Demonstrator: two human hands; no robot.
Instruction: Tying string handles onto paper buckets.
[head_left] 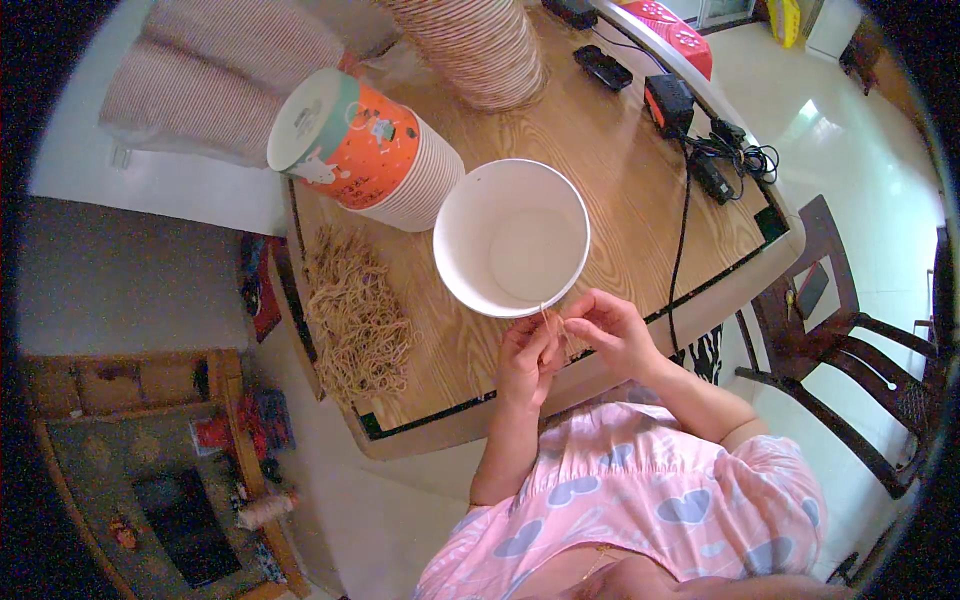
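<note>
A large white paper bucket (468, 225) stands on the wooden table, its open mouth facing me and its inside bare. At its near rim my left hand (530, 362) pinches a thin tan string (545, 312). Close beside it, my right hand (612, 328) is closed too, thumb and fingertips together on the same string. How the string meets the rim is too small to make out. Left of the bucket lies a loose heap of tan strings (358, 318). Behind that heap is a nested stack of orange and green printed paper buckets (375, 145).
More nested stacks (465, 45) stand at the table's far side, and wrapped ones (200, 95) lie at the far left. Black adapters (668, 104) and tangled cables (725, 155) sit along the right edge. A dark wooden chair (850, 345) stands to the right.
</note>
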